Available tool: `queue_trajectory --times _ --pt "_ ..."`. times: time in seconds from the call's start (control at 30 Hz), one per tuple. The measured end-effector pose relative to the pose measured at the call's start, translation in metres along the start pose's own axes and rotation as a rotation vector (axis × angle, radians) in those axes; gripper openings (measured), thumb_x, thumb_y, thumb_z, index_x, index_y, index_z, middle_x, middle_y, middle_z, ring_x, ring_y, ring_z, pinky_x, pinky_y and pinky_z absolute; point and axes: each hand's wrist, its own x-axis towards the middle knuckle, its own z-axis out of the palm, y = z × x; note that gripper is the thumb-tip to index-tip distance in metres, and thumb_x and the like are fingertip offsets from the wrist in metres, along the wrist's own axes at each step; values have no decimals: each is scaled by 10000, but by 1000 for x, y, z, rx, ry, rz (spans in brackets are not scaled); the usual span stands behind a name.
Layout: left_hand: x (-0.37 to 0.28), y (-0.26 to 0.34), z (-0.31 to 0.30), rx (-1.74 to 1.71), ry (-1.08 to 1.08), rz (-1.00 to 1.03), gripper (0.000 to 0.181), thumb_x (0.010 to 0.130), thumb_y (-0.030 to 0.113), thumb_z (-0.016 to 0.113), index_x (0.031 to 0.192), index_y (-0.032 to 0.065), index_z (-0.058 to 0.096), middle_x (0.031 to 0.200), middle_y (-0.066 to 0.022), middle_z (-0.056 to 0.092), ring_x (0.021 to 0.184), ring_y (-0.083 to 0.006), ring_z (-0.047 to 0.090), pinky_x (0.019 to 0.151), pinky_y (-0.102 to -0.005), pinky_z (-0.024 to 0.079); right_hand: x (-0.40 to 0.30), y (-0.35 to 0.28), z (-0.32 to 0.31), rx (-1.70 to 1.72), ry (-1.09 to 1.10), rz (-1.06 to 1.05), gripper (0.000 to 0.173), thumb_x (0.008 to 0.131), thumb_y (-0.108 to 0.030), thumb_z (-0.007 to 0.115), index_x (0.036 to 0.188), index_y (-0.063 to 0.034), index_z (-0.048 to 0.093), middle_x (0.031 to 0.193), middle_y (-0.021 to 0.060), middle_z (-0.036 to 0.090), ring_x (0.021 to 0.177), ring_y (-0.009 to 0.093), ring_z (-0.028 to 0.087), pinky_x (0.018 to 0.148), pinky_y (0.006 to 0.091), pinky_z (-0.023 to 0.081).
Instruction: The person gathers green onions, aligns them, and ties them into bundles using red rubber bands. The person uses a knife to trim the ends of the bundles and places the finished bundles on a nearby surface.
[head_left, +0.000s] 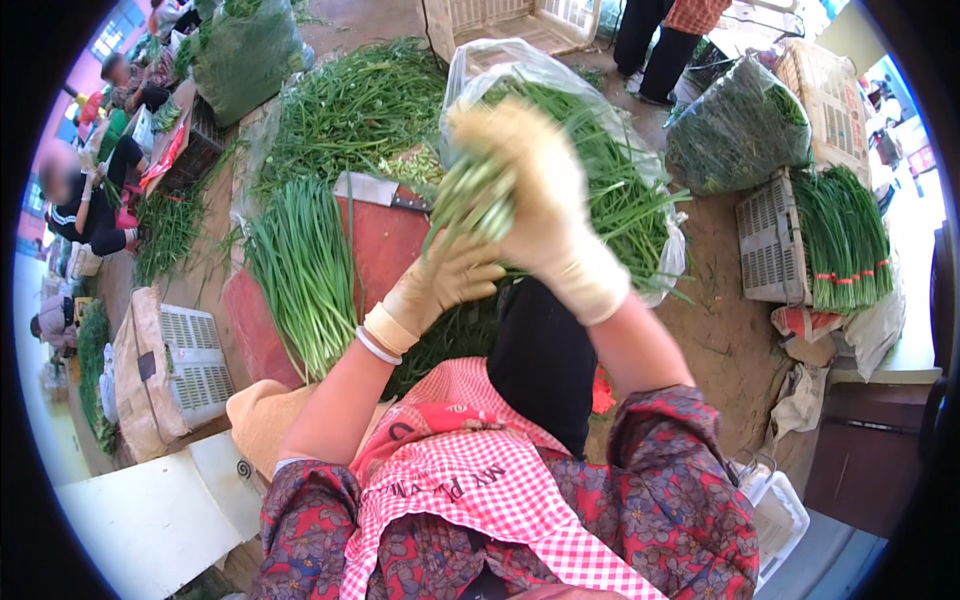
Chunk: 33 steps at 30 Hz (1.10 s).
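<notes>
My right hand (529, 180), in a cream glove and blurred, is closed around a small bunch of green stalks (476, 199) with pale cut ends. My left hand (450, 277), gloved too, lies just below the bunch with its fingers apart; whether it touches the stalks is unclear. A neat pile of long green leaves, likely garlic chives (304, 274), lies on the red board (386, 244) to the left. Across the board's far edge rests a cleaver (379, 191) with a dark handle. Beyond my right hand, an open clear plastic bag (671, 251) holds loose greens (619, 180).
A loose heap of greens (352, 105) lies beyond the board. Plastic crates stand left (196, 360), ahead (517, 26) and right (769, 240), the last with tied chive bundles (844, 232). A filled bag (739, 127) sits at right. Other people are at the far left and top.
</notes>
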Motion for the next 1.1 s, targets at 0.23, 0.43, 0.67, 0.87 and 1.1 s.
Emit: queue_trajectory --times 0.23,0.43,0.67,0.87,1.1 --pt "-91 -21 -8 -1313 -168 -385 624 1012 429 474 1534 137 295 1440 -134 496 1233 -278 569 1042 -433 469 -171 -110 105 62 -468 72 541 817 -138 573 1355 -103 532 1271 134 585 1253 313 517 1099 455 386" --pt "-123 -14 -40 -1242 -127 -682 551 992 308 577 1445 36 420 1065 -160 714 947 -249 717 827 -387 601 -139 -147 25 336 -737 42 490 807 -90 632 1290 -41 570 1312 171 587 1251 339 542 1067 460 427" --pt "-120 37 -49 -495 -19 -474 578 862 296 739 1323 2 551 1155 -105 679 933 -183 684 841 -316 561 -147 -84 25 1053 -529 1413 554 959 -389 630 1375 -43 508 1311 109 592 1204 212 570 1037 365 440" --pt "-97 64 -58 -140 -9 -366 493 803 135 802 1244 36 605 1097 -43 676 1009 -156 633 904 -313 506 -91 -58 106 1216 -230 869 391 934 -119 648 1303 -18 570 1266 110 625 1106 196 632 940 328 515" --pt "-74 91 -117 364 -17 -206 398 797 181 832 1130 37 667 958 -29 720 877 -100 630 788 -296 538 -35 -76 146 1104 -215 920 332 825 -119 784 1117 10 692 1056 73 723 949 133 656 844 297 529"
